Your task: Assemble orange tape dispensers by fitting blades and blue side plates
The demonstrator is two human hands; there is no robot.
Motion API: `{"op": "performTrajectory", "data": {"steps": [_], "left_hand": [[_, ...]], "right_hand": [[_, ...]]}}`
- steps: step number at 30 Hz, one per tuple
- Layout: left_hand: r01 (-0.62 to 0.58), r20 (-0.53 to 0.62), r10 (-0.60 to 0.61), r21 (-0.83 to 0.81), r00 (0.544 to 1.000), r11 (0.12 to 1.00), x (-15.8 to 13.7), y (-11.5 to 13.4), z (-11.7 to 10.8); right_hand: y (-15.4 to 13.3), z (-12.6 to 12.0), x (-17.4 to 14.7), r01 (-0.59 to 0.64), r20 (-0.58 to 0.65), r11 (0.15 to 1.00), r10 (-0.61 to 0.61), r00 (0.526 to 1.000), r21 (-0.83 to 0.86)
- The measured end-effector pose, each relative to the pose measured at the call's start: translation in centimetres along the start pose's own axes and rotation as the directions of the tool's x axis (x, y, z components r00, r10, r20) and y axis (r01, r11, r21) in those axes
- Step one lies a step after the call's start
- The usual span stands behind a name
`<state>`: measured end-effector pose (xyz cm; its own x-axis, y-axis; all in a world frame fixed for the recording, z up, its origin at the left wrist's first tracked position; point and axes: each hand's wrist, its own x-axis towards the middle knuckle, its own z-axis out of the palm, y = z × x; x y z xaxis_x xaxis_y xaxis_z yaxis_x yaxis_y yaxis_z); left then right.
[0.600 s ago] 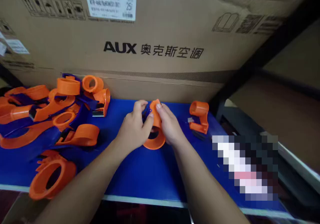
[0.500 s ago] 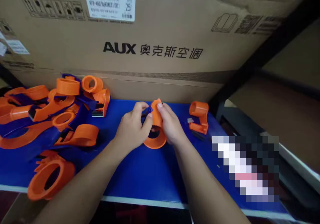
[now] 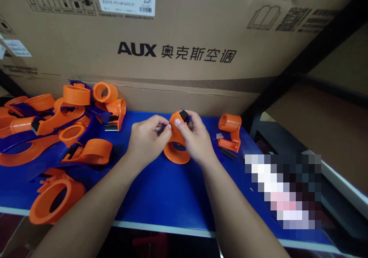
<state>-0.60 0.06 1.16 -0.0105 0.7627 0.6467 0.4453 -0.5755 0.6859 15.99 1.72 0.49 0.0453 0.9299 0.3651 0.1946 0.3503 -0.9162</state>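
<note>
You have the orange tape dispenser (image 3: 176, 136) between both hands, over the middle of the blue surface (image 3: 169, 196), nearer its back edge than its front. Your right hand (image 3: 198, 135) is wrapped around the body, thumb pressed on the face towards you; your left hand (image 3: 149, 137) has thumb and fingertips pinched together against the dispenser's left edge, though what sits between them is too small to tell. The black end piece (image 3: 183, 114) points up and away from you, and the wide ring hangs towards you; whether that ring touches the surface cannot be told. To work this well, let the right hand do the steadying, firm but without squeezing the plastic out of line, and let the left do the fine work with light, straight pressure. Mind the right fingers curled just beside that end piece, since its edge may be sharp. Tilt the left edge a little towards you if your own fingertips block the view. Your elbow room looks fair: the pile of orange and blue dispensers (image 3: 73, 95) lies along the left side, and one lone dispenser (image 3: 236, 135) rests near the back right corner.
</note>
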Motion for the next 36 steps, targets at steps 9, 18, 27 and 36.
{"op": "performTrajectory", "data": {"steps": [9, 18, 27, 36], "left_hand": [[-0.024, -0.013, 0.024, 0.03, 1.0, 0.999, 0.1, 0.1, 0.0], [-0.152, -0.112, 0.171, 0.161, 0.979, 0.975, -0.6, -0.6, 0.8], [-0.137, -0.131, 0.199, 0.375, 0.971, 0.917, -0.7, -0.3, 0.8], [-0.101, -0.107, 0.153, 0.386, 0.982, 0.917, -0.3, -0.6, 0.1]], "right_hand": [[0.5, -0.1, -0.1, 0.125, 0.005, 0.991, -0.125, 0.992, -0.044], [-0.9, 0.2, -0.9, 0.197, -0.072, 0.949, -0.221, 0.973, -0.246], [-1.3, 1.3, -1.7, 0.184, -0.172, 0.917, -0.257, 0.951, -0.355], [-1.2, 2.0, -2.0, 0.103, -0.24, 0.964, -0.163, 0.957, -0.245]]}}
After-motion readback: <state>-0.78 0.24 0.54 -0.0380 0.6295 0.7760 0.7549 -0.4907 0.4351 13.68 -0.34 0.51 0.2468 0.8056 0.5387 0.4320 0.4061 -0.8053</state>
